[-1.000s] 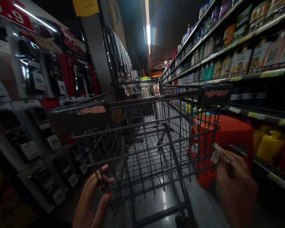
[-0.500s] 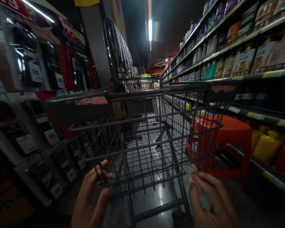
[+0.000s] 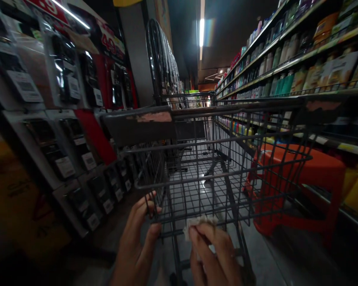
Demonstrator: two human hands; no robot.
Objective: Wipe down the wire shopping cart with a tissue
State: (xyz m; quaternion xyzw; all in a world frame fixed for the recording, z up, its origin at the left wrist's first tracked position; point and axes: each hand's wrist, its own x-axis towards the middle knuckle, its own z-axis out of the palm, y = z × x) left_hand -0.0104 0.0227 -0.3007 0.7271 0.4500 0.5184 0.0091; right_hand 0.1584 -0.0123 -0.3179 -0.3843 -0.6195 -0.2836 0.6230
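Note:
A dark wire shopping cart (image 3: 238, 108) with a worn handle fills the middle of the head view. At its lower left corner my left hand (image 3: 137, 238) is closed round the basket wires, fingertips showing behind them and the thumb in front. My right hand (image 3: 216, 250) pinches a crumpled whitish cloth (image 3: 207, 220) against the lower wires near the middle of the basket's near side. The fingers hide part of this cloth, and its exact material cannot be told.
An orange plastic stool (image 3: 313, 163) stands right of the cart. Beyond it, shelves (image 3: 286, 63) of bottles line the aisle. Packaged goods (image 3: 65, 75) hang on the left rack. Another cart (image 3: 189, 129) stands ahead. A yellow sign (image 3: 26, 194) is at lower left.
My right hand has moved left along the lower wires with the cloth, coming nearer my left hand. My left hand keeps its hold at the corner. The whole view has shifted, with the cart farther right.

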